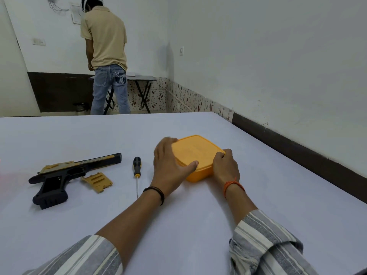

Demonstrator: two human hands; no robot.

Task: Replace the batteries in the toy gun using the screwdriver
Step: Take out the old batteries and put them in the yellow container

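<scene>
A black and tan toy gun lies on its side at the left of the white table, its grip open. Its tan battery cover lies loose beside it. A screwdriver with a black and yellow handle lies just right of the cover, tip toward me. An orange lidded plastic box sits right of centre. My left hand grips the box's left side, thumb on the lid's near edge. My right hand grips its near right corner, fingers curled over the lid rim. No batteries are visible.
The white table runs up to a wall on the right. Beyond its far edge a person stands with their back to me at a small folding table.
</scene>
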